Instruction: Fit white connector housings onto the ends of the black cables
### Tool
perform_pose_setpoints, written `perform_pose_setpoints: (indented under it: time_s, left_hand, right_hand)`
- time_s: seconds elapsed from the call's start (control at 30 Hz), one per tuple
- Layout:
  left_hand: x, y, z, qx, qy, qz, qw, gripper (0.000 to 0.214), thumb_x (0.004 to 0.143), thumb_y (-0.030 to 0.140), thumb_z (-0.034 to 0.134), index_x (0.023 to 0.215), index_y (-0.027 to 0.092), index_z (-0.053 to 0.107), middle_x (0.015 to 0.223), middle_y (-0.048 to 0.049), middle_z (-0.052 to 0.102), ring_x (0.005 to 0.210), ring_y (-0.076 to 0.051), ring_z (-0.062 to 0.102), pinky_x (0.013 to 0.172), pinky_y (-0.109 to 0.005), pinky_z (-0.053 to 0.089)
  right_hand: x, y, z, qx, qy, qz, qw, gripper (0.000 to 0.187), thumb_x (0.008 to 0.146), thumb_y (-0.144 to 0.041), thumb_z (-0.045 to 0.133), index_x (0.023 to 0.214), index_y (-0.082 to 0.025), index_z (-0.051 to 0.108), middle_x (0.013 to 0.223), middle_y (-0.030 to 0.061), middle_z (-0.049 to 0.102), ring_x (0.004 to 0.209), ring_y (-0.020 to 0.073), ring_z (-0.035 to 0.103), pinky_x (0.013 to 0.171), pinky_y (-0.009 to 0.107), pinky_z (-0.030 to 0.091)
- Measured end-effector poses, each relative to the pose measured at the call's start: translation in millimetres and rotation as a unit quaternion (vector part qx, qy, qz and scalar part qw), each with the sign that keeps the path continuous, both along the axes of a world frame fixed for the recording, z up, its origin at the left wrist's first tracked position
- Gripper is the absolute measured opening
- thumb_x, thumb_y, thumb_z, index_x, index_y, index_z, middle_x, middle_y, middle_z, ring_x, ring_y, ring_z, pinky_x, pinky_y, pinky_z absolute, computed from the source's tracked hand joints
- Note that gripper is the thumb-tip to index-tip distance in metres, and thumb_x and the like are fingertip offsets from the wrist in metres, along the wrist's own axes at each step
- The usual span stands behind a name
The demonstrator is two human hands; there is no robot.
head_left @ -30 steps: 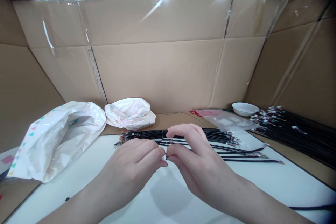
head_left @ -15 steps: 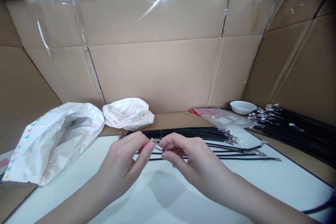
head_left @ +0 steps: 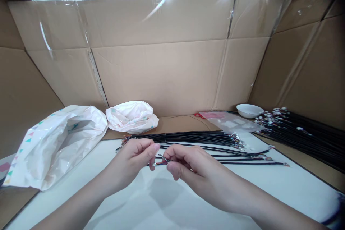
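Observation:
Thin coloured wires with a small white connector at their end stick out to the left from my right hand. Its thumb and forefinger are closed on these wires. A couple of dark and pale wire strands fan out just above the connector. My left hand is beside them, thumb and forefinger pressed together; whatever sits in the pinch is too small to make out. Its other fingers curl down close to the connector. Behind both hands, black cables lie side by side on the white tabletop.
Two white plastic bags slump at the left and back. A clear plastic bag and a white bowl are at the back right. More black cables with white connectors lie far right. Cardboard walls enclose the table.
The white connector, earlier at my left fingertips, now hangs lower with its wires turned downward. My left fingers have shifted above it, and the strands are spread apart.

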State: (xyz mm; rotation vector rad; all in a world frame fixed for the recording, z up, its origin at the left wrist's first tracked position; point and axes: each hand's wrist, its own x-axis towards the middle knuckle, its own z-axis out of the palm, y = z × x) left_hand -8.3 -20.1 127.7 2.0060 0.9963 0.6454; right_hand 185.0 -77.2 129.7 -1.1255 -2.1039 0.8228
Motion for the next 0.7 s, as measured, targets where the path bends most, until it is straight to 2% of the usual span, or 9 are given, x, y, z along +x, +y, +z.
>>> perform_pose_setpoints:
  time_s: [0.07,0.13,0.23,0.33,0.47,0.57,0.63,0.7]
  left_hand:
    - [1.0,0.5,0.2,-0.043,-0.035,-0.011,0.998,0.047,0.086,0.054,0.042,0.059,0.016,0.049,0.055,0.0021,0.047,0.055,-0.01,0.042,0.056,-0.023,0.032]
    - [2.2,-0.3,0.2,-0.088,-0.074,-0.025,0.993,0.045,0.085,0.052,0.045,0.057,0.016,0.045,0.052,0.0032,0.044,0.053,-0.01,0.044,0.056,-0.023,0.033]
    - [3.5,-2.1,-0.6,-0.135,-0.116,-0.039,0.983,0.043,0.085,0.047,0.048,0.055,0.017,0.04,0.051,0.0041,0.04,0.052,-0.01,0.046,0.054,-0.023,0.034]
    - [4.4,-3.9,-1.3,-0.121,-0.135,-0.048,0.982,0.042,0.088,0.045,0.044,0.055,0.018,0.041,0.052,0.0031,0.042,0.052,-0.01,0.046,0.053,-0.024,0.037]
    - [5.3,-7.1,0.1,-0.025,-0.112,-0.039,0.993,0.044,0.091,0.046,0.038,0.057,0.018,0.043,0.053,0.0007,0.049,0.053,-0.011,0.047,0.051,-0.023,0.038]
    - [4.8,-10.4,1.9,0.102,-0.057,0.003,0.993,0.043,0.092,0.043,0.037,0.06,0.018,0.047,0.055,0.0007,0.051,0.052,-0.01,0.047,0.049,-0.021,0.038]
    - [3.8,-12.6,2.7,0.226,-0.014,0.026,0.974,0.037,0.093,0.035,0.039,0.062,0.017,0.05,0.056,0.0019,0.05,0.052,-0.009,0.046,0.046,-0.019,0.036]
    - [2.6,-14.1,2.6,0.355,0.017,0.031,0.934,0.029,0.092,0.024,0.042,0.066,0.017,0.053,0.058,0.0027,0.05,0.052,-0.008,0.046,0.046,-0.018,0.035]
  right_hand:
    - [-2.2,-0.1,-1.8,0.002,0.017,-0.006,1.0,0.009,0.093,-0.024,0.043,0.1,-0.025,0.049,0.074,-0.006,0.057,0.063,0.0084,0.045,0.056,0.018,0.032]
    - [-3.8,-0.4,-2.9,0.023,0.019,-0.005,1.0,0.016,0.092,-0.021,0.044,0.108,-0.025,0.042,0.076,-0.0061,0.06,0.06,0.0087,0.043,0.057,0.019,0.032]
    - [-3.8,-0.1,-2.6,0.084,0.015,0.02,0.996,0.01,0.094,-0.02,0.041,0.103,-0.025,0.043,0.073,-0.007,0.059,0.058,0.008,0.043,0.061,0.019,0.032]
    - [-2.5,1.5,-1.6,0.1,0.04,0.039,0.993,0.009,0.096,-0.021,0.039,0.099,-0.026,0.046,0.071,-0.0078,0.058,0.056,0.0066,0.044,0.06,0.019,0.032]
    - [-2.0,3.5,-1.5,0.041,0.064,0.024,0.997,0.008,0.095,-0.02,0.039,0.099,-0.023,0.045,0.074,-0.0067,0.061,0.057,0.0062,0.045,0.054,0.018,0.03]
    - [-1.8,5.0,-1.4,-0.01,0.045,-0.002,0.999,0.013,0.096,-0.025,0.039,0.093,-0.021,0.05,0.072,-0.0047,0.059,0.058,0.0071,0.042,0.052,0.019,0.028]
    - [-1.0,6.8,-1.4,-0.045,0.039,-0.001,0.998,0.024,0.096,-0.031,0.038,0.084,-0.019,0.055,0.073,-0.0028,0.056,0.06,0.0072,0.042,0.052,0.019,0.028]
    - [0.2,9.4,-1.8,-0.086,0.062,0.013,0.994,0.034,0.096,-0.038,0.039,0.076,-0.016,0.056,0.072,-0.0016,0.052,0.06,0.0068,0.04,0.051,0.018,0.029]
